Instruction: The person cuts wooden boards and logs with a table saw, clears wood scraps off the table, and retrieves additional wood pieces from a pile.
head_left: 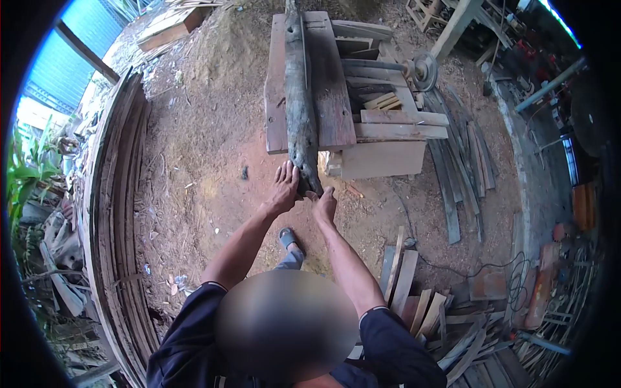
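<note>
A long, weathered grey log [299,103] lies lengthwise over a wooden table [330,97], and its near end juts out past the table's front edge. My left hand [283,187] is on the left side of that near end, its fingers laid along the wood and its thumb side curving under. At the tip, my right hand [325,205] grips the log from the right with bent fingers. Part of each hand's hold is hidden beneath the log.
Beside the table, a shaft carries a round pulley wheel [424,71]. Long boards [110,213] are stacked on the left. Loose planks [453,174] lie on the right, with wood offcuts [427,310] at the lower right. A dark cable [466,266] crosses the dirt floor [187,161].
</note>
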The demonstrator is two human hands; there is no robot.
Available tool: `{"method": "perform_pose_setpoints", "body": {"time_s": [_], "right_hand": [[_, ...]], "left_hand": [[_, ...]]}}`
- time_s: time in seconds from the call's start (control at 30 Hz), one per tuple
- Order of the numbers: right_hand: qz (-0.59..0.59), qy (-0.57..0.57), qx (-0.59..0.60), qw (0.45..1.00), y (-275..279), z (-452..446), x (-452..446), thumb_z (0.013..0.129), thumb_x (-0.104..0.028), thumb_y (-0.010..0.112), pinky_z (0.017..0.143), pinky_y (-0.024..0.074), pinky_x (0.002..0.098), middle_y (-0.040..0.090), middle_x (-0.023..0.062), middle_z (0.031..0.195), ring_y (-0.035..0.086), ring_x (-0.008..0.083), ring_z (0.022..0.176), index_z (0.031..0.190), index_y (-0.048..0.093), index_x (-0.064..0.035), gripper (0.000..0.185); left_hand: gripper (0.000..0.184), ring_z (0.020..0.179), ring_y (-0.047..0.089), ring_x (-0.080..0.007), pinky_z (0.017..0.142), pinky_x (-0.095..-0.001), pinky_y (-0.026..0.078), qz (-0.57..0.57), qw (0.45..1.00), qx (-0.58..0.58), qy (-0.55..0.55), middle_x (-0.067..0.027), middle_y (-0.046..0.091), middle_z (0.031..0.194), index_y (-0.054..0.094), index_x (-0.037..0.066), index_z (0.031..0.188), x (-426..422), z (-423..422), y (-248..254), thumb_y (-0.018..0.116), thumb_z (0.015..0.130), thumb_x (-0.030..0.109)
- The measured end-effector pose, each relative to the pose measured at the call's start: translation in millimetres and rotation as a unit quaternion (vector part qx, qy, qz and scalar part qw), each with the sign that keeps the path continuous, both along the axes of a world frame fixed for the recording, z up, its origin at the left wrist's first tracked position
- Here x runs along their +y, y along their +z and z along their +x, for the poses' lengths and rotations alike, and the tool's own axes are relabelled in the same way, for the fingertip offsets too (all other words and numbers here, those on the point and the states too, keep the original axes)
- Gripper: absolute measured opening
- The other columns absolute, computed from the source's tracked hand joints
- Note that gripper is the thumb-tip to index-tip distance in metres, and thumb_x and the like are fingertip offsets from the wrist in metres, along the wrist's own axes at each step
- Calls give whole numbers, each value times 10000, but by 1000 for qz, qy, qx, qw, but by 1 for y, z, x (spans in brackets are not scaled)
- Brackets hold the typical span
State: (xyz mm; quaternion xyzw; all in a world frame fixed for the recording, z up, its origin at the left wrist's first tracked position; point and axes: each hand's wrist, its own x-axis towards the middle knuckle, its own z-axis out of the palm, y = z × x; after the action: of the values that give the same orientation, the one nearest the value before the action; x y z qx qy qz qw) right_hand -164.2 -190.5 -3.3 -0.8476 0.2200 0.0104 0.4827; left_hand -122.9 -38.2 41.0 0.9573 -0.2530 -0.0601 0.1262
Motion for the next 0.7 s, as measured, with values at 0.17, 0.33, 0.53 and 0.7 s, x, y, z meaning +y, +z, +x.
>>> {"method": "perform_pose_setpoints", "body": {"time_s": [0.17, 0.33, 0.53, 0.7], "right_hand": [[-17, -9, -11, 1000, -2, 13, 5, 830, -296, 764, 665, 515, 480, 672, 279, 851, 680, 436, 820, 1051, 451, 5, 487], [-16, -15, 13, 1000, -2, 32, 8, 827, -308, 764, 663, 517, 496, 666, 294, 839, 677, 443, 818, 1061, 434, -2, 507], [-49, -12, 1, 999, -4, 52, 10, 835, -313, 751, 653, 511, 520, 663, 298, 808, 672, 459, 798, 1057, 405, 4, 520], [-66, -11, 34, 997, 5, 65, 11, 835, -349, 744, 731, 509, 520, 637, 308, 960, 651, 456, 898, 1094, 411, 14, 557]], "left_hand": [[947, 1449, 146, -463, 1198, -513, 123, 1, 1000, -8, -2, -362, 209, 1505, 218, -89, 1450, 2, 15, -4, 760, 765, 276], [950, 1457, 156, -434, 1197, -518, 123, 36, 999, -8, 10, -331, 212, 1523, 223, -83, 1456, 2, 29, 1, 762, 764, 281], [964, 1457, 157, -434, 1194, -525, 119, 59, 998, -4, 15, -329, 204, 1528, 218, -82, 1462, 2, 49, 0, 767, 766, 298], [975, 1459, 156, -429, 1192, -517, 135, 33, 999, 0, 20, -321, 190, 1537, 198, -75, 1474, 2, 65, -6, 768, 771, 288]]}}
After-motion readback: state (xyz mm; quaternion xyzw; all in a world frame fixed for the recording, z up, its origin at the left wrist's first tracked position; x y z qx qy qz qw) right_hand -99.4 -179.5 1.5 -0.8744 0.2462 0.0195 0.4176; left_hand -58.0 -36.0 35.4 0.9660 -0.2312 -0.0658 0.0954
